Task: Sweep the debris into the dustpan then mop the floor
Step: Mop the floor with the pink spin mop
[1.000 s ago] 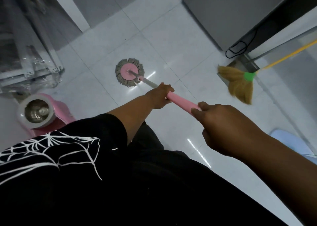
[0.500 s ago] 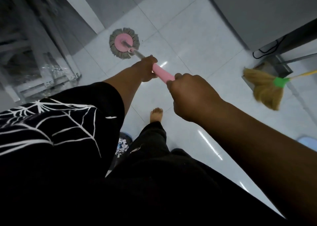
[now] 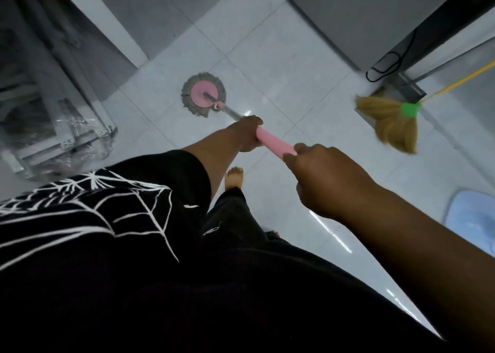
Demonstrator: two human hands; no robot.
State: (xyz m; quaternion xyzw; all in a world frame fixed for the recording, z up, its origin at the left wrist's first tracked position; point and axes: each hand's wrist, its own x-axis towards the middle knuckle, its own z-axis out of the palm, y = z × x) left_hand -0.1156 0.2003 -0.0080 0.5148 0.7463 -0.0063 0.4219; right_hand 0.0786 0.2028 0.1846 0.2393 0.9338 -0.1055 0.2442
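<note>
A round mop head (image 3: 203,95), pink disc ringed with grey strands, lies flat on the white tiled floor (image 3: 281,66) ahead of me. Its metal shaft runs back to a pink handle (image 3: 274,143). My left hand (image 3: 247,133) grips the front of the pink handle. My right hand (image 3: 325,177) grips its rear end, closer to my body. A straw broom (image 3: 391,123) with a green collar and yellow stick leans at the right, bristles on the floor. No dustpan or debris shows.
A plastic-wrapped metal frame (image 3: 53,127) stands at the left. A grey cabinet (image 3: 361,12) and a black cable (image 3: 385,66) sit at the far right. A light blue object (image 3: 474,218) lies at the right edge. My bare foot (image 3: 234,177) is below the handle.
The mop head was pushed far forward toward the left wall, then pulled back toward me. Both hands kept their grip. The pink bucket seen a second ago is out of view.
</note>
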